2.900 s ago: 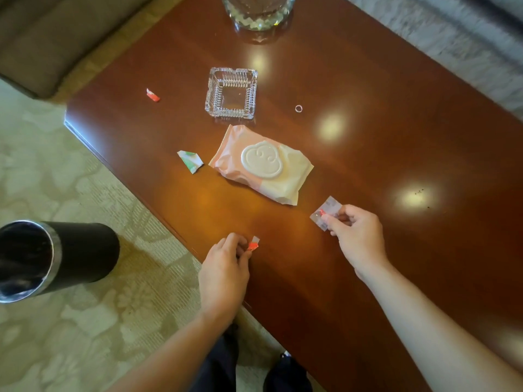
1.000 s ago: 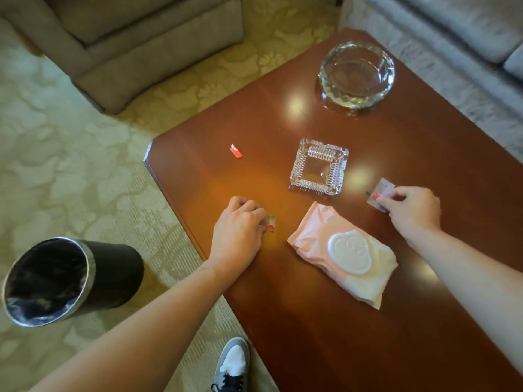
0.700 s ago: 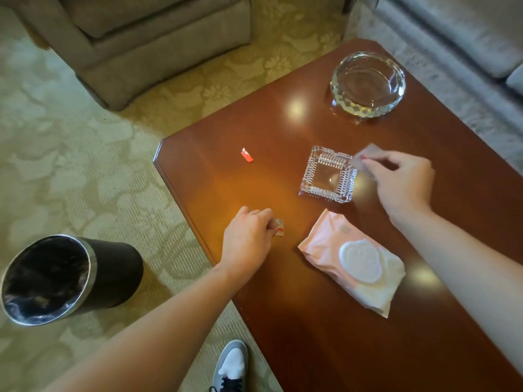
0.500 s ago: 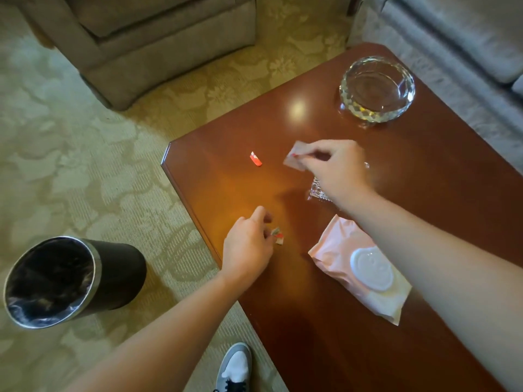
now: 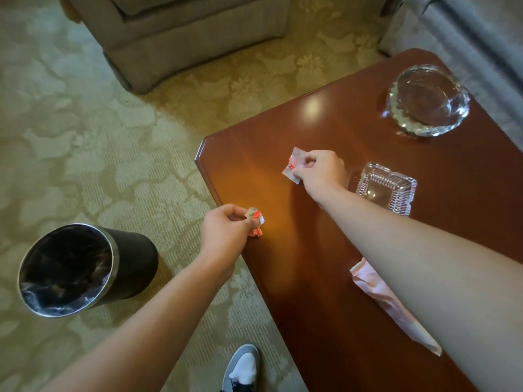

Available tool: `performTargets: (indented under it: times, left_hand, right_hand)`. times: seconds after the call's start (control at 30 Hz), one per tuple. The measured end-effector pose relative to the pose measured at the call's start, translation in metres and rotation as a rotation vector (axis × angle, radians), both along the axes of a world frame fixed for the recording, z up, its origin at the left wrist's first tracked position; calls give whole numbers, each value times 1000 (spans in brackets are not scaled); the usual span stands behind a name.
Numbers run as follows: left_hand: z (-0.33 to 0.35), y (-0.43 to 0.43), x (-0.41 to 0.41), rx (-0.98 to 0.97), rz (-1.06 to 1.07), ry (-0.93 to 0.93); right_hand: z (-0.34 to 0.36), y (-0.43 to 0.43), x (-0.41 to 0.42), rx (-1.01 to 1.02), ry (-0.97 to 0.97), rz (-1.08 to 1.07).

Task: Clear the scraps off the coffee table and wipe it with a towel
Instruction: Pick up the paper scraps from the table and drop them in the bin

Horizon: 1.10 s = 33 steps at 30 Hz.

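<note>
Since half a second ago my right hand (image 5: 321, 172) has swept left past the square glass ashtray (image 5: 385, 190) and now pinches the pale wrapper (image 5: 293, 165) low over the counter (image 5: 311, 264), thumb and fingers curled on it. The wrapper's long axis runs roughly near-to-far; its red print is too blurred to read. My left hand (image 5: 223, 227), fingers curled, grips crumpled red-and-white scraps (image 5: 254, 223) at the counter's left edge, forearm reaching in from below.

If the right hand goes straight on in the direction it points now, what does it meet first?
Likely nothing on the coffee table: the right hand, pinching a pale wrapper, points over bare wood to the table's edge. Beyond lie carpet and the armchair, though depth is unclear.
</note>
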<state>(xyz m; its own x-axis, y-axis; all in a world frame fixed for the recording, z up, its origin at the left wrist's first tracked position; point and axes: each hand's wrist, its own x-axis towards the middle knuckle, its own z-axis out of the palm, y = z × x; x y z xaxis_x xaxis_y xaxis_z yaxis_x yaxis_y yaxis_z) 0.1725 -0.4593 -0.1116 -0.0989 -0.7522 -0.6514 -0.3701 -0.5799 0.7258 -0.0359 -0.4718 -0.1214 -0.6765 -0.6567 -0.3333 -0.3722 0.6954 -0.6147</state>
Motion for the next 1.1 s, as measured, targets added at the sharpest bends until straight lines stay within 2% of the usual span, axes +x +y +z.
performTargets:
  times: [0.13,0.23,0.33,0.43,0.63,0.93,1.1]
  left_hand:
    - [-1,-7,11,11,38,1]
    - [3,-7,18,17,59,16]
    - [11,-8,26,37,98,23]
    - [19,-10,35,52,153,36]
    - [62,8,71,77,266,225]
    - [106,32,184,92,521,624]
    - [83,2,265,152,649,622]
  right_hand:
    - [-1,-15,6,79,125,57]
    - [2,-16,8,95,112,59]
    - [3,-8,15,79,-34,33]
    - [21,10,38,-55,-339,-9]
    - [80,55,105,-106,-759,168]
    - [122,48,226,-78,-853,347]
    - [93,3,314,6,-885,351]
